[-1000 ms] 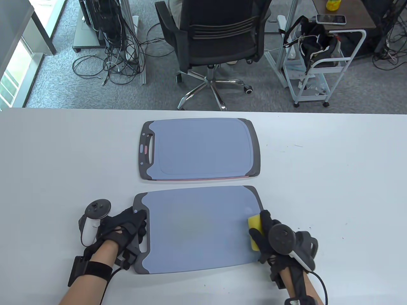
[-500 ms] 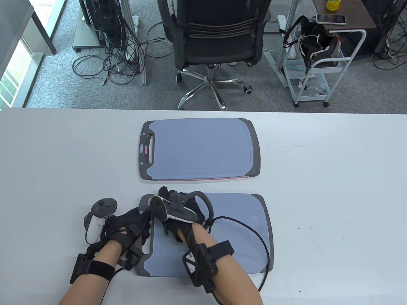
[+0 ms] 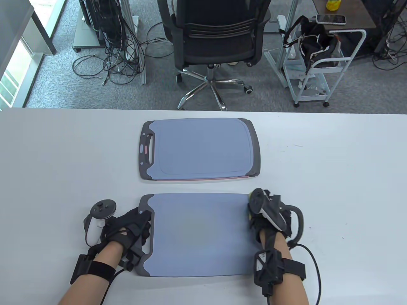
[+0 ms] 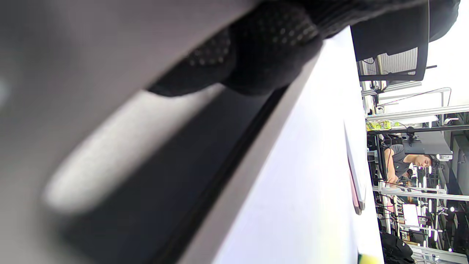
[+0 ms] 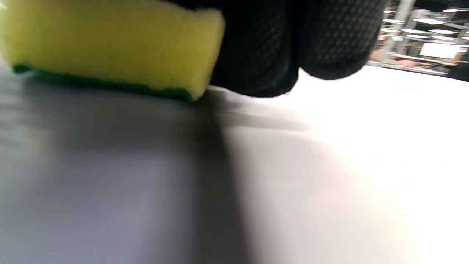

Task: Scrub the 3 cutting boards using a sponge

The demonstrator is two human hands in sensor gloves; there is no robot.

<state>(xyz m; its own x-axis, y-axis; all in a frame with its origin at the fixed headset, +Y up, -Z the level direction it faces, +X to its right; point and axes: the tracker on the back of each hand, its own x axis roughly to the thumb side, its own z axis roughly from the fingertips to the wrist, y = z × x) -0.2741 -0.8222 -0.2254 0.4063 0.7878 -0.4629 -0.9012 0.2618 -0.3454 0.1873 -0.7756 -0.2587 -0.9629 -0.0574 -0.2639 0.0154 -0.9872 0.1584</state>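
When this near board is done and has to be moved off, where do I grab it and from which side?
Take the near cutting board by its dark handle end, coming in from the left. That end has a slot cut through it, giving fingers something to curl round, and the left hand already rests there. The right end is plain and occupied by the right hand and sponge.

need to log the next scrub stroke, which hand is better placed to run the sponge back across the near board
Right. The right hand already holds the sponge on the near board's far right corner. The left hand is busy pinning the board's handle end.
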